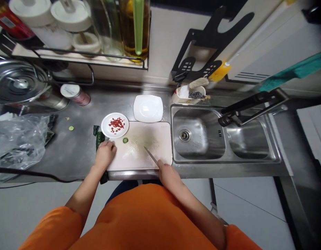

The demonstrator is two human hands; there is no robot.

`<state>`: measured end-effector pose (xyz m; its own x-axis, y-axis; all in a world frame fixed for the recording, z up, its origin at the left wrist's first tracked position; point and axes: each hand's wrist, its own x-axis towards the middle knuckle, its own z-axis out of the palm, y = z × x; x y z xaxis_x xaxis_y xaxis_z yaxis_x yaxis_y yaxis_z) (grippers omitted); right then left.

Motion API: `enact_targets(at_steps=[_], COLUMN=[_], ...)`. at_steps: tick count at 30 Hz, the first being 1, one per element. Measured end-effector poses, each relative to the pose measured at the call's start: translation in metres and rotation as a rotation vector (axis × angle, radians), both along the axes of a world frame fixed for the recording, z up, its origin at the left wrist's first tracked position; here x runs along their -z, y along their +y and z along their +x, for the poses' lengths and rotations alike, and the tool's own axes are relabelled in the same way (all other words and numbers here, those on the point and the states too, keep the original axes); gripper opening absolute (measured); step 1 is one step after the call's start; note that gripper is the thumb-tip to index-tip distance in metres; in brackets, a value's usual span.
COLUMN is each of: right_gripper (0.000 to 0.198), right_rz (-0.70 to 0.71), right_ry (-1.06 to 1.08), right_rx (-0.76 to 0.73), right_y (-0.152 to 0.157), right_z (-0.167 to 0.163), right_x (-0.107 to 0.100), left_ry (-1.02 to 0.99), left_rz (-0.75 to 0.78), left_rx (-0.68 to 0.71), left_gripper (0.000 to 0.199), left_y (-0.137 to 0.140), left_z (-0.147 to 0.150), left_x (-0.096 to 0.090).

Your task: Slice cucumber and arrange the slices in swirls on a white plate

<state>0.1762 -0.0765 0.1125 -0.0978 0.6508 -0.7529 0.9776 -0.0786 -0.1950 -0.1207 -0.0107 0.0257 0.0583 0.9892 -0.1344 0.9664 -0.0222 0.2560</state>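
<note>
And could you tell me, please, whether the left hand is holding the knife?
No, the right hand has the knife, while the left hand is at the cucumber.

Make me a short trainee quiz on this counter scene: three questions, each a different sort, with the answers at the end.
1. Multiple choice: Who or what has the knife?
(a) the left of the two hands
(b) the right of the two hands
(c) neither; it lies in the sink

2. True or false: In the picture, the sink lies to the right of the cutting board.

3. Fill in the blank: The small pieces on the round plate are ____ in color.

Key:
1. b: the right hand grips it by the handle.
2. True.
3. Red.
</note>
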Motion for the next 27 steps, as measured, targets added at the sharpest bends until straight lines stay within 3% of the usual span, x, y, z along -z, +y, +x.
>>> enact_targets(at_steps=[6, 12, 19, 27], right_gripper=[0.051, 0.064, 0.06, 0.055], right_rz=[0.273, 0.46, 0.48, 0.466], right_ry=[-0.06, -0.133, -0.258, -0.309], right_rx=[0.153, 0.218, 0.308, 0.202], right_y=[-0.015, -0.021, -0.011, 0.0], right_z=[0.013, 0.012, -0.002, -0.013], right_x=[0.006, 0.042, 0.08, 0.081], left_ry=[0.043, -0.036, -0.129, -0.295], left_rz=[-0.024, 0.026, 0.059, 0.059], left_rx=[-0.04, -0.054, 0.011, 0.007], left_gripper=[0.024, 0.027, 0.027, 0.025], left_y=[-0.003, -0.006, -0.009, -0.002], left_z=[-0.004, 0.007, 0.017, 0.047], left_x=[-0.004, -0.004, -0.002, -0.01])
